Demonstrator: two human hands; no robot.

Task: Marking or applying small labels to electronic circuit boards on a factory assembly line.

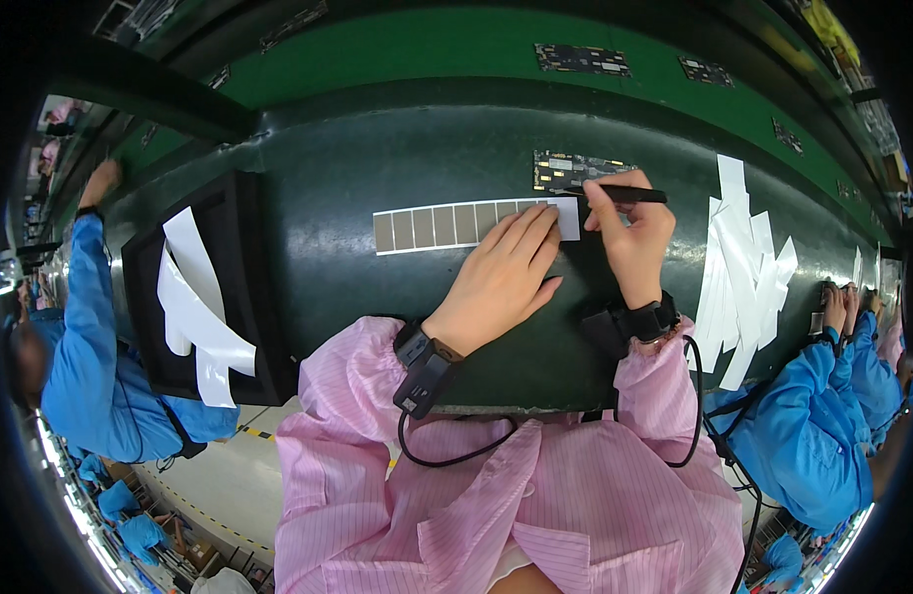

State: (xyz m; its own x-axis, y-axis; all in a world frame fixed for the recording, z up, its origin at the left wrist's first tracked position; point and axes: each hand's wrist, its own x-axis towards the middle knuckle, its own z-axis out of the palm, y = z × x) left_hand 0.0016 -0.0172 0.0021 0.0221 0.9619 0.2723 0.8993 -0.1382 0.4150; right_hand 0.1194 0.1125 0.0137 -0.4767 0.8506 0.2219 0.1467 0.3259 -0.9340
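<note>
Strip (456,226) of grey labels lying lengthwise along the middle of the dark bench (377,317), left hand (501,277) flat on its right end, fingers together, right hand (629,233) just beside, pinching black tweezers (624,194) near the small circuit board (575,170).

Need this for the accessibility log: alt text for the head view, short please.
A person in a pink striped coat presses the left hand flat on a long strip of grey stickers on a dark green bench, while the right hand holds a thin black tool at the strip's right end beside a small circuit board. White paper strips lie right; blue-sleeved co-workers flank both sides.
</note>
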